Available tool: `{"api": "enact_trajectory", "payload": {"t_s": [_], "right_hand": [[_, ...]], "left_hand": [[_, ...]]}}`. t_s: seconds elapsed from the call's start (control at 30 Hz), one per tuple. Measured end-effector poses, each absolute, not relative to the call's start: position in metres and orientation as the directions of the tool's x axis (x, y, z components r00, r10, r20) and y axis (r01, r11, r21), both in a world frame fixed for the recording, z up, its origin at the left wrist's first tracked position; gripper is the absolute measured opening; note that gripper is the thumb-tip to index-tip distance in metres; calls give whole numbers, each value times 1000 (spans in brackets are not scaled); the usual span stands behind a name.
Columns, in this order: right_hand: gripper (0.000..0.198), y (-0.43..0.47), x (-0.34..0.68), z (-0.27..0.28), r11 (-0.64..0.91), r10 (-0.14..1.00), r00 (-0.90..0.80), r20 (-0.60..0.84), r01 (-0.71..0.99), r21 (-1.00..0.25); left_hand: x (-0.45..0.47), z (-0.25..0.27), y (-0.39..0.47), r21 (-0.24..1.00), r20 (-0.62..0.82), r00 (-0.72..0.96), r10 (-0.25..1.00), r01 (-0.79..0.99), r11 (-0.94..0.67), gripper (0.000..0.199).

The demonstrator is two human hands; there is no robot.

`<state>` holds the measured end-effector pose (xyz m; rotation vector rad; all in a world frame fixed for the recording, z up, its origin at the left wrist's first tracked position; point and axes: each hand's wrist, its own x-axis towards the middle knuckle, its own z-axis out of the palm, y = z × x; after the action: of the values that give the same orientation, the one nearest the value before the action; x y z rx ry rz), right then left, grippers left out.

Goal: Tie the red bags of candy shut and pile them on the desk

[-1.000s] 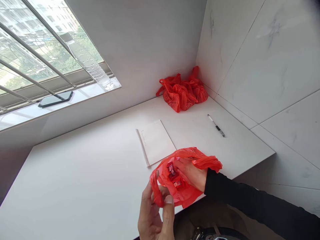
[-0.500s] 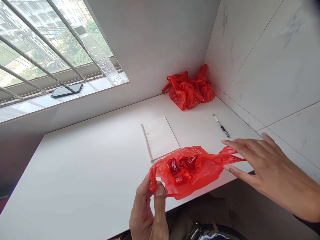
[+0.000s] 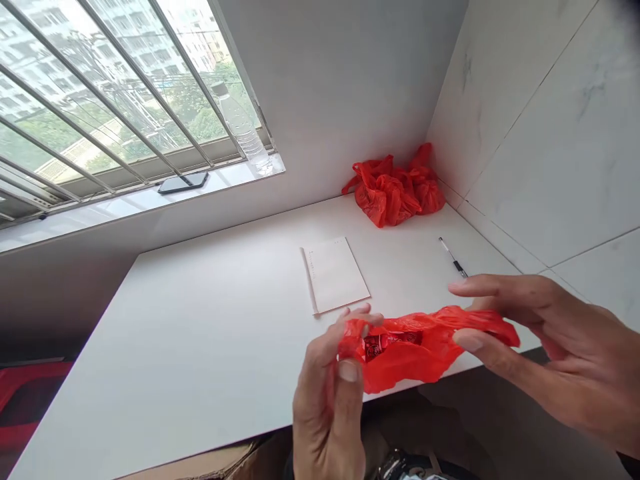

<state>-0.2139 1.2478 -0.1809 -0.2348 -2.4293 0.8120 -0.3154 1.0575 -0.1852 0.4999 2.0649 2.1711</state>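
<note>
A red plastic bag [image 3: 410, 367] is in front of me, at the near edge of the table. Its mouth is partly gathered, and several dark red wrapped candies [image 3: 385, 345] show inside. My left hand [image 3: 330, 400] is closed on the bag's left end, thumb in front and the other fingers behind, two fingertips stretched over the rim. At the bag's right end is my right hand [image 3: 545, 353]. Its thumb touches the plastic, while the forefinger is held apart above it. The bag's twisted right end lies between them; the other right fingers are partly hidden.
On the white table [image 3: 215, 333] lie a notepad [image 3: 337, 275] and a pen [image 3: 453, 257]. Crumpled red bags [image 3: 395, 190] fill the back corner. A clear bottle [image 3: 245, 133] and a phone [image 3: 183, 183] are on the windowsill. Cardboard [image 3: 215, 463] shows below the front edge.
The bag's mouth has narrowed, covering more of the candies. My right hand has come in closer around the bag's right end. The view has shifted left.
</note>
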Motion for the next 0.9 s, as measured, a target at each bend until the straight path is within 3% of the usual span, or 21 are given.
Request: {"api": "enact_trajectory", "payload": {"t_s": [0.1, 0.17, 0.3, 0.43, 0.57, 0.7, 0.8, 0.9], "right_hand": [[40, 1235, -226, -184, 742, 88, -886, 456, -247, -624], [37, 1227, -234, -183, 714, 8, -882, 472, -326, -620], [36, 1220, -246, -178, 714, 13, -891, 453, -309, -628], [18, 1219, -251, -176, 685, -18, -867, 498, -374, -625], [10, 1226, -250, -178, 686, 126, -880, 458, -256, -681], [16, 1235, -246, -178, 688, 234, -865, 444, -176, -704], [18, 1237, -248, -172, 710, 135, -842, 522, -285, -644], [18, 1231, -255, -165, 690, -32, -813, 582, -439, -576]], "left_hand": [[-309, -191, 1061, 996, 85, -914, 398, 84, -21, 24], [-309, -193, 1061, 998, 41, -898, 438, 54, 18, 26], [-310, -192, 1060, 998, 7, -882, 471, 32, 47, 30], [-312, -190, 1056, 999, -48, -842, 538, -46, 17, 30], [-325, -191, 1046, 985, -172, -714, 679, -142, 100, 37], [-348, -195, 1041, 987, -131, -670, 730, -160, 30, 31], [-352, -197, 1046, 979, -137, -739, 660, -203, -24, 29], [-336, -195, 1053, 992, -91, -792, 603, -15, 129, 29]]}}
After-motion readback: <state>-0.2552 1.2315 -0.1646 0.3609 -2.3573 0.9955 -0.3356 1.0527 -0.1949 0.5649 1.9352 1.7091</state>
